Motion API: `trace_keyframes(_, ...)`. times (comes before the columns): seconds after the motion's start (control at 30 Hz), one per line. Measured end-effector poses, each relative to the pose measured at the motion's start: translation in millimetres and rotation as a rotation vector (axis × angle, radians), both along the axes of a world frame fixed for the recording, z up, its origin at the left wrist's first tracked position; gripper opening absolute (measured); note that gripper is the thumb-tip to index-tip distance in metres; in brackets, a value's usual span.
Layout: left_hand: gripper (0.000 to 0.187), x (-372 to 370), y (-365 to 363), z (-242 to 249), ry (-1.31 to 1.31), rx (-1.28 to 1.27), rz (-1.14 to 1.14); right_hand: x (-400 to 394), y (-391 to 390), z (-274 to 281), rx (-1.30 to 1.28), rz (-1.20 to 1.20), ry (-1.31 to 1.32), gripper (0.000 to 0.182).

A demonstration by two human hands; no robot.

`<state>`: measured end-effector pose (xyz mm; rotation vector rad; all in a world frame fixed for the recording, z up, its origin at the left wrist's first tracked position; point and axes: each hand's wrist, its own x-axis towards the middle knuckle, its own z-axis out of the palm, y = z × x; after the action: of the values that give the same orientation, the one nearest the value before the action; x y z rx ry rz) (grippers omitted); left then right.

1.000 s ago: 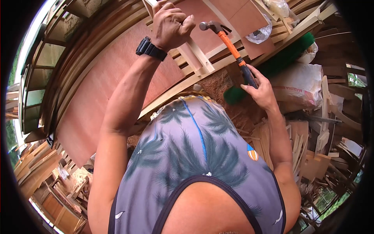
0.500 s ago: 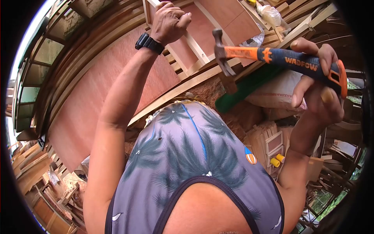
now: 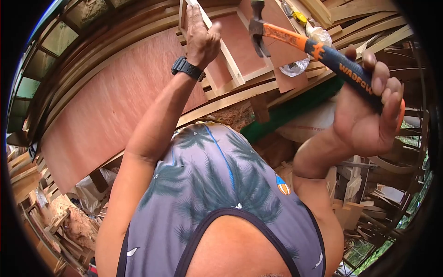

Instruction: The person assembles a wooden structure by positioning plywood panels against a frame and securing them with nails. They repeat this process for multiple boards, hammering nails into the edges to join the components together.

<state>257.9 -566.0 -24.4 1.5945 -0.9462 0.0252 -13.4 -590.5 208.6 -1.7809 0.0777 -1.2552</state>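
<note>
My right hand [image 3: 369,111] is wrapped round the dark blue and orange handle of a claw hammer [image 3: 339,64], raised at the upper right with its metal head toward the middle. My left hand [image 3: 201,41], below which a black watch [image 3: 188,69] sits on the wrist, lies against a pale wooden strip [image 3: 226,53] of a frame. Its fingers point up along the strip, and the thumb is apart. Reddish plywood [image 3: 251,39] backs the frame. Whether the left fingers pinch anything small is not visible.
A large reddish plywood sheet [image 3: 110,97] lies at the left. A green roll [image 3: 295,111] and a whitish sack [image 3: 311,122] are below the hammer. Clear plastic [image 3: 295,68] and a yellow tool [image 3: 299,18] lie at the upper right. Scrap wood [image 3: 60,231] covers the lower left.
My left hand has gone from curled fingers to fingers stretched along the strip. The hammer has tilted, its head higher, and my right hand has turned. The whole view has shifted somewhat.
</note>
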Motion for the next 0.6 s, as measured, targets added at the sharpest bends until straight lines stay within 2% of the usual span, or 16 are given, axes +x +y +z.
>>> trace_keyframes(0.07,0.070,-5.5,-3.3,-5.0,-0.016,-0.050,0.011,3.7,0.0,-1.7,0.358,0.378,-0.287,0.045)
trace_keyframes(0.1,0.066,-8.8,-4.6,-7.2,-0.026,-0.073,0.016,5.7,11.9,-6.5,0.417,0.195,-0.358,0.056)
trace_keyframes(0.2,0.055,-11.2,-6.1,-10.3,-0.069,-0.141,0.024,14.0,32.3,-26.8,0.350,0.252,-0.387,0.063)
trace_keyframes(0.33,0.058,-16.3,-7.5,-4.5,0.029,-0.166,0.003,12.6,37.7,-55.4,0.152,0.236,-0.390,0.068)
trace_keyframes(0.6,0.055,-11.1,-14.1,-12.6,-0.037,-0.154,0.041,-13.7,58.3,-68.4,0.164,0.165,-0.382,0.060)
